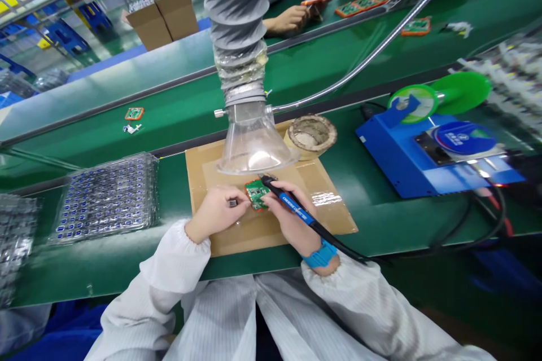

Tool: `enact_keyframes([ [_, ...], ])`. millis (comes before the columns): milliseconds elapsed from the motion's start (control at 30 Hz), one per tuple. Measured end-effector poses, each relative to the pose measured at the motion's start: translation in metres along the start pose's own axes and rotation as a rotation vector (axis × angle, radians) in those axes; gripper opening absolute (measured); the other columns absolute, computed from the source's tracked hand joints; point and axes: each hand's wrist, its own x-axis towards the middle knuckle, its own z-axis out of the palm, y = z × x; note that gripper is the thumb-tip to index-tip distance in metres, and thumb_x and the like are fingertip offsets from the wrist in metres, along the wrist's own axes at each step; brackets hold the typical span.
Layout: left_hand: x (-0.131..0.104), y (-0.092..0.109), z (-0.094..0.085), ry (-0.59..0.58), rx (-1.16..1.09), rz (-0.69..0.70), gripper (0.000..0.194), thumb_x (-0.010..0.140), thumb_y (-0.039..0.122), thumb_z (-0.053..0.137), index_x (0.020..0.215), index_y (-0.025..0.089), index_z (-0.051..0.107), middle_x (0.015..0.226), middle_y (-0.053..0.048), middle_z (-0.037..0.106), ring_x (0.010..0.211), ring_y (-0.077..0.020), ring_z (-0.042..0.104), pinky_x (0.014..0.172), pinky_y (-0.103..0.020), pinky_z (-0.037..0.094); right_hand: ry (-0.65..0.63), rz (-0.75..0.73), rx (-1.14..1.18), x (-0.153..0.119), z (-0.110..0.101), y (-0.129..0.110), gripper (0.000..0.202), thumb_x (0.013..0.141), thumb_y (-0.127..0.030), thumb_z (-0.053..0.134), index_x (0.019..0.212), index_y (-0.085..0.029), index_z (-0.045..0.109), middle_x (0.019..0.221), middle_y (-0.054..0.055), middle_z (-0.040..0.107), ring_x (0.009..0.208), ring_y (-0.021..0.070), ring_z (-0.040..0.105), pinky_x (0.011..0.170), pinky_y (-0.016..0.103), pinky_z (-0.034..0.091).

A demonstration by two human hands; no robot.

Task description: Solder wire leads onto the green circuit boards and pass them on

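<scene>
A small green circuit board with an orange edge lies on the brown cardboard sheet in front of me. My left hand is closed, thumb and finger pinching the board's left edge. A small metal piece shows between those fingers; its kind is unclear. In my right hand is a blue and black soldering iron, pointing up and left over the board's top edge. Its tip is hard to make out. Some of the right fingertips touch the board's right side.
A clear fume hood on a grey hose hangs just above the board. Behind it stands a round crusted pot. Stacked clear trays with blue parts lie left; a blue solder feeder stands right. Across the belt, a co-worker's hands hold an orange-edged board.
</scene>
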Motion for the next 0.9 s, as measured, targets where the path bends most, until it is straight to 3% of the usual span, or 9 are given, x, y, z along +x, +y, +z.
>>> enact_keyframes([
  [100, 0.011, -0.006, -0.004, 0.002, 0.151, 0.051, 0.014, 0.086, 0.018, 0.067, 0.073, 0.019, 0.074, 0.083, -0.004, 0.072, 0.086, -0.0188, 0.064, 0.089, -0.033, 0.049, 0.056, -0.058, -0.091, 0.0, -0.014, 0.004, 0.028, 0.091, -0.042, 0.074, 0.114, -0.025, 0.072, 0.108, 0.008, 0.078, 0.087, 0.0233, 0.077, 0.085, 0.041, 0.065],
  [167, 0.018, -0.008, -0.006, -0.038, 0.169, 0.015, 0.014, 0.083, 0.015, 0.067, 0.071, 0.018, 0.073, 0.083, -0.005, 0.071, 0.085, -0.0187, 0.063, 0.086, -0.032, 0.049, 0.078, -0.118, -0.17, -0.003, -0.023, 0.006, 0.026, 0.094, -0.043, 0.07, 0.112, -0.025, 0.073, 0.11, 0.009, 0.078, 0.091, 0.0246, 0.076, 0.088, 0.043, 0.064],
  [333, 0.029, -0.003, -0.01, -0.121, 0.196, -0.077, 0.015, 0.081, 0.015, 0.065, 0.066, 0.017, 0.067, 0.074, -0.003, 0.069, 0.07, -0.0154, 0.058, 0.074, -0.029, 0.046, 0.132, -0.233, -0.192, -0.019, -0.037, 0.01, 0.019, 0.096, -0.041, 0.064, 0.097, -0.024, 0.071, 0.089, 0.007, 0.076, 0.08, 0.0229, 0.076, 0.072, 0.036, 0.063],
  [467, 0.032, 0.001, -0.011, -0.167, 0.226, -0.1, 0.017, 0.079, 0.013, 0.062, 0.063, 0.017, 0.063, 0.065, -0.001, 0.066, 0.06, -0.0132, 0.054, 0.067, -0.028, 0.042, 0.046, -0.282, -0.269, -0.026, -0.039, 0.011, 0.012, 0.093, -0.034, 0.066, 0.096, -0.023, 0.071, 0.085, 0.006, 0.075, 0.074, 0.0213, 0.074, 0.066, 0.033, 0.061],
  [900, 0.036, 0.004, -0.011, -0.182, 0.205, -0.177, 0.016, 0.077, 0.016, 0.061, 0.061, 0.017, 0.062, 0.061, 0.0, 0.064, 0.057, -0.0124, 0.052, 0.064, -0.028, 0.042, 0.013, -0.373, -0.375, -0.02, -0.036, 0.002, 0.007, 0.092, -0.029, 0.066, 0.096, -0.025, 0.07, 0.086, 0.005, 0.076, 0.076, 0.021, 0.074, 0.067, 0.032, 0.06],
])
